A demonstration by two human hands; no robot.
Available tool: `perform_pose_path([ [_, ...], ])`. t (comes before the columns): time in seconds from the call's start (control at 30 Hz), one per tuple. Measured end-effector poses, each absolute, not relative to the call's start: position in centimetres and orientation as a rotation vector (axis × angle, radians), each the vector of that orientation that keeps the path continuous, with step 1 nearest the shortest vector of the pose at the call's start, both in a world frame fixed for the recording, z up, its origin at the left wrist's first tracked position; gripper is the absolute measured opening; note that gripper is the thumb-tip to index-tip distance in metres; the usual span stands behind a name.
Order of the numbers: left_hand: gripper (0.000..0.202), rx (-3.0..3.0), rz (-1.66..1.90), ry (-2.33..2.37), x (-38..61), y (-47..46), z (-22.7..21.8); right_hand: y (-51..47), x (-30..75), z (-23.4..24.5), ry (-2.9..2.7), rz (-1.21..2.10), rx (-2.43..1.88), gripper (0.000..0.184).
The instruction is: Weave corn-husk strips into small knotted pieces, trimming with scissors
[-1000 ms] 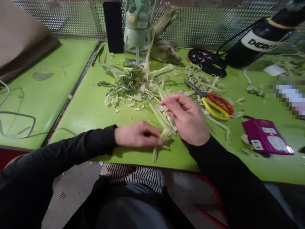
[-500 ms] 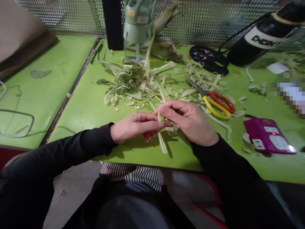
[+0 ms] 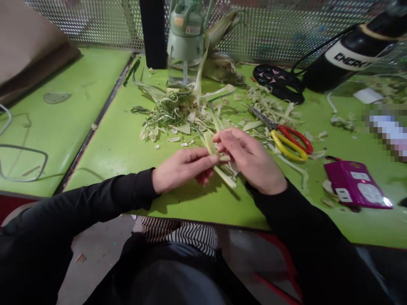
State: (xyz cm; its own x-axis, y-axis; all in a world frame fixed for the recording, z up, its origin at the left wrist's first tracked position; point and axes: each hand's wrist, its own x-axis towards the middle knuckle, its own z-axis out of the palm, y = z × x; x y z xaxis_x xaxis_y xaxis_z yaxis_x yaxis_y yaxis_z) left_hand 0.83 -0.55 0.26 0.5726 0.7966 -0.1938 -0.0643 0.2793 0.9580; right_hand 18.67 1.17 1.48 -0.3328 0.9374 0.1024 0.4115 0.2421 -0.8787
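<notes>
My left hand [image 3: 187, 167] pinches a small bundle of pale green corn husk strips [image 3: 226, 177] between thumb and fingers, just above the near part of the table. One wider flap of husk [image 3: 209, 143] rises out of the pinch. Close on the right, my right hand [image 3: 251, 156] is curled about the bundle's other side; its fingertips partly hide the strips there. Beyond both hands lies a heap of shredded husk [image 3: 173, 106], with loose long strips trailing toward the bundle. Scissors [image 3: 288, 144] with one red and one yellow handle rest right of the heap, blades pointing away.
A green-lidded water bottle [image 3: 186, 46] stands at the back beside whole corn husks [image 3: 222, 67]. Rightward are a black oval device [image 3: 280, 82], a dark bottle [image 3: 346, 55] and a purple box [image 3: 358, 184]. Glasses [image 3: 23, 163] and brown paper [image 3: 34, 46] lie left.
The right thumb and fingers have lifted off the folded husk flap, which now stands up. The bundle's lower end has swung right. My left hand has shifted slightly right.
</notes>
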Motion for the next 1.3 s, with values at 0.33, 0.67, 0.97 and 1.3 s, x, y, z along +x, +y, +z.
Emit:
perform_pose_path([
  [0.33,0.031,1.022,0.739,0.812,-0.3,0.4,0.3,1.2,18.9,1.7,-2.152,0.74,-1.132,0.043],
  [0.67,0.026,1.209,0.707,0.804,-0.2,0.4,0.8,0.0,18.6,2.0,-1.902,0.749,-1.125,0.041],
  [0.97,0.028,1.211,0.802,0.788,-0.3,0.3,0.5,1.1,19.1,1.2,-1.737,1.039,-1.219,0.034],
  [1.3,0.034,1.389,1.047,0.84,-1.0,1.3,-0.5,0.3,17.7,0.5,-1.843,1.177,-1.098,0.022],
])
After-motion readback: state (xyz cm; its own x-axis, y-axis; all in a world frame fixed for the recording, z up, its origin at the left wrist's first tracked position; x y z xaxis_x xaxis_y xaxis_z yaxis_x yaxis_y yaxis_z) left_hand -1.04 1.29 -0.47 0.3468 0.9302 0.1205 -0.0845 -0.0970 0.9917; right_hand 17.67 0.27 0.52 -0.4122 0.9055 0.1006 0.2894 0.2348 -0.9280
